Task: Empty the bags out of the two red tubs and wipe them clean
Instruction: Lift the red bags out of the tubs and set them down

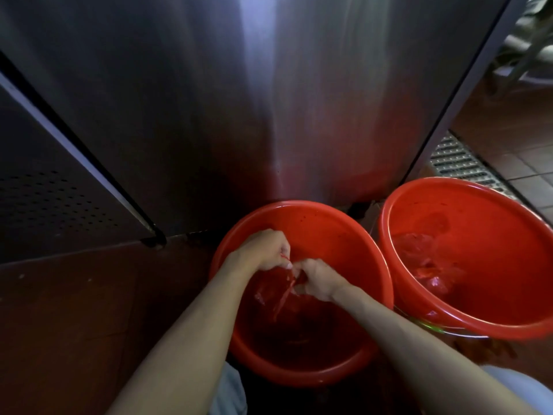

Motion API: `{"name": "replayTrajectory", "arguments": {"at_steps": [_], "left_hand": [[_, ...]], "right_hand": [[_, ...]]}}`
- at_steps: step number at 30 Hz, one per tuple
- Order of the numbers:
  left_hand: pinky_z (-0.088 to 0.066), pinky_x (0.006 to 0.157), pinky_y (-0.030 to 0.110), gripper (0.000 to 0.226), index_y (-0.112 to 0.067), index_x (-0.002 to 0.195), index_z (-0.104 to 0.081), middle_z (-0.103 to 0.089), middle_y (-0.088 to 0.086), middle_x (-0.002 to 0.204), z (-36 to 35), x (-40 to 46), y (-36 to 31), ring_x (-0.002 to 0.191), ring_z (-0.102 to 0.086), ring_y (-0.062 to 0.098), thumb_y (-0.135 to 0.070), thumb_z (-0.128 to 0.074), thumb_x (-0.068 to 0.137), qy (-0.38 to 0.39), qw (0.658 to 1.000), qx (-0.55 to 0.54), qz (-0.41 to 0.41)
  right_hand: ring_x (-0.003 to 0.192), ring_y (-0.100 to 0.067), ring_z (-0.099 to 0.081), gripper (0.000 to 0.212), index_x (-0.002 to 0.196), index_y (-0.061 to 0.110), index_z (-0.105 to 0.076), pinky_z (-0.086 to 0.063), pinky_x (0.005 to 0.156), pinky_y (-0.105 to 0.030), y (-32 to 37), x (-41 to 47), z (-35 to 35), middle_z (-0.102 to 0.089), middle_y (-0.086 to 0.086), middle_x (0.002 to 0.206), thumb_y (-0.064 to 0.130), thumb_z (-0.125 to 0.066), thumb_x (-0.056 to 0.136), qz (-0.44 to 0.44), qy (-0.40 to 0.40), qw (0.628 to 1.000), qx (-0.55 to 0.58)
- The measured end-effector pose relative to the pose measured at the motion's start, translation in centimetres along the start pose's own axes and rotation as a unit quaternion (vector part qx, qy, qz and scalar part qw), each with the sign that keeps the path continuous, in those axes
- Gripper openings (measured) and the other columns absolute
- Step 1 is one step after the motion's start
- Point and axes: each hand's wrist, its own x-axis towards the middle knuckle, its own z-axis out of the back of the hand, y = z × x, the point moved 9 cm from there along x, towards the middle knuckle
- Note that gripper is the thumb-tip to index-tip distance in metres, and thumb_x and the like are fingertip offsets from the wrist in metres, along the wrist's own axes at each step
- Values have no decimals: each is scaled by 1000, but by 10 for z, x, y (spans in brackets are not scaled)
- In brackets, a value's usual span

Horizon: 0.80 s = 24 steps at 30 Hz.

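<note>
Two red tubs stand on the floor before a steel cabinet. Over the nearer tub both my hands meet. My left hand pinches a thin red string, and my right hand grips the gathered neck of a clear plastic bag that hangs down into the tub. The bag looks red through the tub's colour. The right tub is tilted toward me and holds several crumpled clear bags on its bottom.
A tall stainless steel cabinet rises right behind the tubs. A dark perforated panel stands at the left. A metal floor grate and tiled floor lie at the right. My knees show at the bottom edge.
</note>
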Motion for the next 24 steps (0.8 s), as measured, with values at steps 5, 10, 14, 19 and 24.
{"name": "replayTrajectory", "arguments": {"at_steps": [5, 10, 14, 19, 24], "left_hand": [[-52, 82, 33, 16, -27, 89, -71, -60, -8, 97, 6, 2, -8, 93, -66, 18, -22, -84, 82, -77, 995, -38, -42], [-56, 77, 36, 29, -23, 90, -65, -65, -5, 89, -13, 5, -14, 81, -67, 20, -8, -85, 74, -56, 988, -128, -74], [-58, 88, 37, 62, -18, 120, -51, -69, -3, 98, -50, 8, -9, 96, -71, 22, -17, -92, 75, 39, 986, -155, -39], [-59, 82, 42, 65, -24, 113, -41, -69, -3, 91, -61, 9, 3, 80, -65, 14, -8, -91, 76, 33, 973, -227, 6], [-52, 69, 30, 57, -16, 111, -33, -70, 1, 84, -60, 8, 11, 66, -61, 13, 6, -79, 85, 24, 946, -321, 42]], "right_hand": [[89, -18, -71, 17, 85, 26, -69, -54, 82, -29, -18, 12, 8, -75, 2, 88, 37, -82, 80, -45, -23, 998, 29], [58, -12, -57, 32, 60, 19, -61, -42, 60, -24, -38, 20, 2, -62, 3, 60, 19, -81, 85, -85, -6, 989, 124], [52, -9, -51, 34, 59, 18, -64, -46, 56, -24, -41, 20, 0, -58, 4, 55, 5, -76, 88, -91, 1, 974, 206], [57, -15, -52, 28, 68, 13, -64, -47, 55, -24, -43, 14, 2, -58, -4, 60, -4, -71, 90, -113, -3, 955, 274], [58, -19, -61, 23, 86, 11, -63, -54, 53, -25, -52, 12, 6, -66, -11, 65, -5, -78, 81, -142, -39, 934, 325]]}}
